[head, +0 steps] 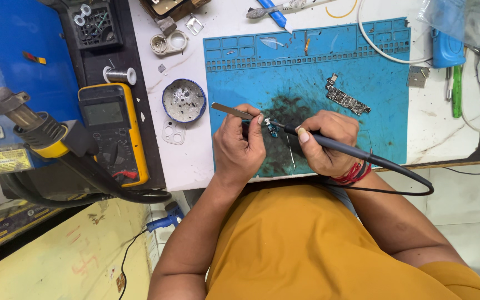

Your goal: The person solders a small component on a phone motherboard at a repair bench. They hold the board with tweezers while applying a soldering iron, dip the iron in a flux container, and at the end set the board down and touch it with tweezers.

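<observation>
Tweezers are pinched in the left hand, fingers closed round them, the tips resting on a small blue component that lies on the blue work mat, between the two hands. A black soldering iron is gripped pen-style by the right hand, fingers closed on the handle, its tip touching the component — the dark scorched patch of the mat lies just under it. A bare circuit board is seen on the mat, well apart to the upper right. On the white desk, left of the mat, a round blue-rimmed dish of scraps is placed, beside a yellow multimeter. A yellow rectangular label is stuck on the blue station at far left. A clear plastic bag lies at the top right corner.
</observation>
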